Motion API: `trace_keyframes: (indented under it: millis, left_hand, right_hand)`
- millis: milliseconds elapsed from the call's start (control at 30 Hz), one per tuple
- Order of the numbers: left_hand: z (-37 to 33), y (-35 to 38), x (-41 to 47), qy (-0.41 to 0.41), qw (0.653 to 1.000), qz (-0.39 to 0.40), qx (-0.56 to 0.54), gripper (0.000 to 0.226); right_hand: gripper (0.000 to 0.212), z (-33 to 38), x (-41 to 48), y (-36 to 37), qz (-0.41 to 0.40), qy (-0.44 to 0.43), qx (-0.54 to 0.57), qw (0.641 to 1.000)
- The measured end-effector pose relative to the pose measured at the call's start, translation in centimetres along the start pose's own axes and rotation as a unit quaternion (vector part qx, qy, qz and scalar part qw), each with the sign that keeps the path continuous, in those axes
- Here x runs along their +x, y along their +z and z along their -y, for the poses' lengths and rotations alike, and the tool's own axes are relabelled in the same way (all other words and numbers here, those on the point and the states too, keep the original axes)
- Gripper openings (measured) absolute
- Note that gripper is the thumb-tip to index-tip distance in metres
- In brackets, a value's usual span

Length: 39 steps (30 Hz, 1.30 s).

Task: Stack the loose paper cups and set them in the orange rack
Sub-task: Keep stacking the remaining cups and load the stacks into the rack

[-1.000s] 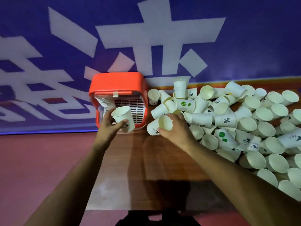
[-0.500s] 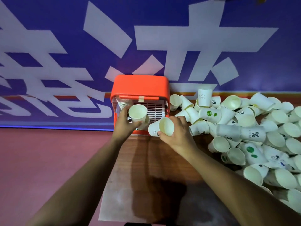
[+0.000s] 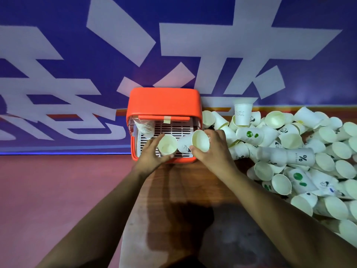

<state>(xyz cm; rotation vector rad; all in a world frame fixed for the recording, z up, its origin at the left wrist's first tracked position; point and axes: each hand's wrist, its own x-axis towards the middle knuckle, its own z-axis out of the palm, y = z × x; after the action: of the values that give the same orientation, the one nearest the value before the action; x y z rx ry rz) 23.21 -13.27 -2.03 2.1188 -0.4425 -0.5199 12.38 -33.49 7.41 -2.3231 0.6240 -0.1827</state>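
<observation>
Head view: one orange rack (image 3: 164,101) is noted at the far edge of the counter (image 3: 183,186). One nested stack (image 3: 144,127) of cups is lodged, tilted, in its left rear corner. Two cups are held over the rack's grille, just beside each other. The left cup (image 3: 167,145) is gripped by the left hand (image 3: 152,155), fingers (image 3: 155,141) curled round it. The right cup (image 3: 195,143), mouth toward the camera, is gripped by the right hand (image 3: 214,149). Loose cups (image 3: 309,161), too many to count, are heaped at the right.

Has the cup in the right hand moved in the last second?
Yes. The cup moved left, from beside the rack to over its right side.
</observation>
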Motion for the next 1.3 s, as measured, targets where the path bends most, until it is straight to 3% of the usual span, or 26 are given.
trace_keyframes:
  millis: [133,267,467,633,900,1133,1300]
  left_hand:
    - [0.3,-0.3,0.2,-0.016,0.999,0.000,-0.031,0.087]
    - [1.1,-1.1,0.1,-0.024,0.996,0.049,-0.068,0.093]
    - [1.7,-2.0,-0.5,-0.073,0.982,0.013,-0.171,0.050]
    - [0.4,-2.1,-0.7,-0.094,0.970,0.014,-0.224,0.045]
    - [0.1,-1.0,-0.7,-0.048,0.983,0.002,-0.177,0.031]
    - [0.5,-0.9,-0.6,-0.070,0.989,-0.023,-0.131,0.034]
    - [-1.6,-0.9,-1.7,-0.053,0.989,-0.124,-0.060,0.022]
  right_hand:
    - [0.068,1.2,1.0,0.9,0.011,-0.021,0.024,0.999]
    - [0.070,2.2,1.2,2.9,0.016,-0.059,0.030,0.998]
    - [0.072,2.9,1.4,6.0,0.034,-0.114,-0.029,0.992]
    - [0.075,3.7,2.0,7.8,0.099,-0.111,-0.034,0.988]
    - [0.083,2.3,2.1,9.5,0.127,0.051,0.032,0.990]
    - [0.089,1.6,2.4,9.0,0.172,0.071,0.057,0.981]
    - [0.064,-1.3,0.0,4.6,0.180,0.053,0.077,0.979]
